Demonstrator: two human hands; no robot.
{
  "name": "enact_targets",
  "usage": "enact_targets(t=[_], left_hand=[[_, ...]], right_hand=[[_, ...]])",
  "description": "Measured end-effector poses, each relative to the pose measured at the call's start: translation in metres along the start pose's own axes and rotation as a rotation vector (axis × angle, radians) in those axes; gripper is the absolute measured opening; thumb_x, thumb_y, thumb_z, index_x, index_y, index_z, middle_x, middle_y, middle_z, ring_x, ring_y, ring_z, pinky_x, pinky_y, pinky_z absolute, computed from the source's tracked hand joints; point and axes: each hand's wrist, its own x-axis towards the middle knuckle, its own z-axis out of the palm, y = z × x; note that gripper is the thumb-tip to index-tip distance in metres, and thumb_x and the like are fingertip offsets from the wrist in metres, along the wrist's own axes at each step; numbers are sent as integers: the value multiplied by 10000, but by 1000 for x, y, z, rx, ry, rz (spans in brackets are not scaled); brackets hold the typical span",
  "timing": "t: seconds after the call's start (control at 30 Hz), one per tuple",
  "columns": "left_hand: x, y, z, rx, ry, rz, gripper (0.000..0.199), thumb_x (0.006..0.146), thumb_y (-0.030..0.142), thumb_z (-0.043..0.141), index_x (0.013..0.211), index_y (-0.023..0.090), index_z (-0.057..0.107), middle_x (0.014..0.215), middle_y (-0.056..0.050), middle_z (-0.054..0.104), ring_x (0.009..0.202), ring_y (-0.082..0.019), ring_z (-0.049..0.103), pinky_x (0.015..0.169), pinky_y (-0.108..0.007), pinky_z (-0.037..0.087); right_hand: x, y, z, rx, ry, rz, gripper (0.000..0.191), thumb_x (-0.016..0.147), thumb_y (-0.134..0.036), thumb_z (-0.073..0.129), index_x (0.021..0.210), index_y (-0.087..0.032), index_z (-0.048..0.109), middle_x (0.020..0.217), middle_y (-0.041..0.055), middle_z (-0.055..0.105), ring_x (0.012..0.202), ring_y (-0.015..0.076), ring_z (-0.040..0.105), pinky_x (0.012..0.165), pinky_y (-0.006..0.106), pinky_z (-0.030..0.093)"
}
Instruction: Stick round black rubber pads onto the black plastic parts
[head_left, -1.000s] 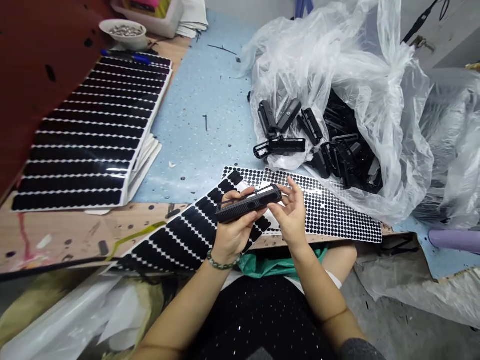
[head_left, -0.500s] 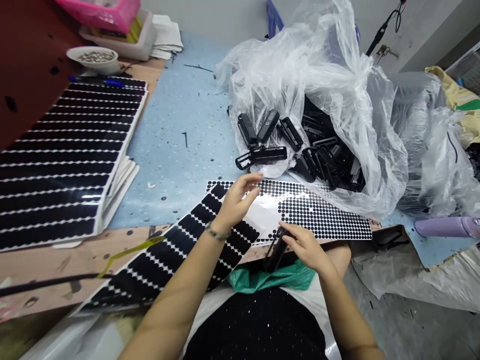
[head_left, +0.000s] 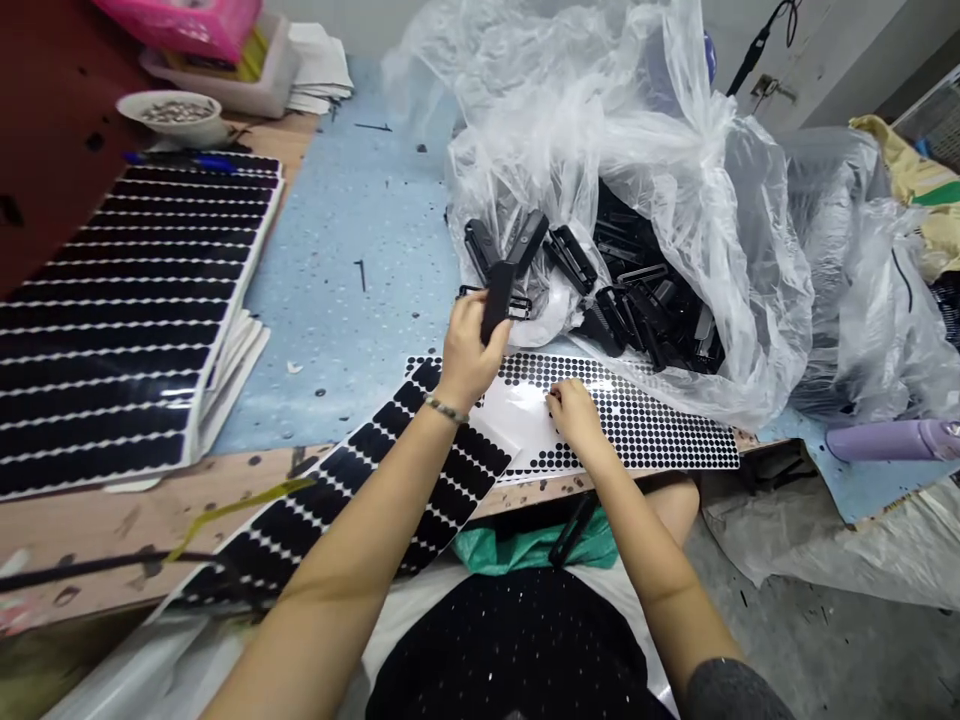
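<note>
My left hand point(head_left: 469, 350) grips a black plastic part point(head_left: 510, 275) upright, just in front of the open bag. My right hand point(head_left: 577, 415) has its fingertips bunched on a bare white patch of a sheet of small black adhesive dots point(head_left: 645, 425). Under my left forearm lies a sheet of black dot rows point(head_left: 360, 490). Another black part point(head_left: 574, 530) rests on my lap, on a green cloth. Several similar black parts point(head_left: 645, 300) lie heaped inside a clear plastic bag point(head_left: 712, 230).
A tall stack of black dot sheets point(head_left: 142, 300) lies at the left on a blue mat point(head_left: 352, 300). Beyond it are a white bowl of small metal pieces point(head_left: 176, 112) and a blue pen point(head_left: 180, 160). A second plastic bag point(head_left: 855, 290) and a lilac tube point(head_left: 896, 440) are at the right.
My left hand has moved from the dot sheet to the bag and now holds a black part. My right hand has let go of its black part, which lies on my lap.
</note>
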Motion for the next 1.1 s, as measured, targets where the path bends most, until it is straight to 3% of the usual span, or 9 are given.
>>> enact_targets(t=[0.07,0.17,0.33,0.4,0.53,0.6,0.77,1.1], left_hand=[[-25,3,-9,-265,-38,-192,180,821,356,580,900,195,565,968,-81,641,973,-266,644,840,-427,538],[-59,4,-13,-594,-92,-482,240,781,369,626,939,203,555,949,-41,638,861,-215,691,644,-305,573],[-91,5,-9,-844,-107,-745,261,749,309,634,980,200,582,1024,-50,659,867,-200,709,589,-245,555],[-97,6,-7,-900,-128,-767,280,736,313,657,985,200,596,1001,-55,672,926,-229,702,632,-276,571],[-103,8,-5,-970,-142,-721,313,706,332,726,970,209,613,977,-52,693,982,-242,678,768,-355,577],[-105,9,-5,-980,-143,-693,321,700,337,743,969,209,622,968,-46,699,941,-221,674,809,-370,566],[-108,13,-7,-973,-133,-652,332,711,337,748,995,198,648,942,-37,704,885,-192,658,835,-340,532],[-113,8,-9,-900,-69,-573,323,730,350,743,1007,206,659,955,-26,703,937,-188,649,881,-312,502]], right_hand=[[11,-5,7,14,-7,10,101,840,-121,521,818,-199,581,981,93,586,946,246,567,872,409,462],[20,-6,10,53,-9,30,127,795,-87,536,755,-207,532,922,80,574,905,241,556,862,422,454],[12,-6,5,194,-3,37,123,793,-133,526,731,-225,472,796,10,548,774,180,550,800,375,485],[2,-9,4,336,-16,32,50,817,-218,529,788,-226,490,762,-14,553,713,151,558,742,335,508],[-21,-23,3,914,-89,28,181,748,-378,640,791,-225,553,732,-26,576,676,128,573,704,303,528],[-28,-32,2,1036,-77,12,205,705,-395,687,749,-223,582,769,-12,585,705,131,575,715,303,530],[-32,-45,0,914,1,-48,208,679,-407,715,686,-216,632,995,48,541,802,162,560,622,297,534],[-31,-49,10,757,53,-93,159,717,-325,665,669,-217,558,881,20,501,774,154,537,652,302,524]])
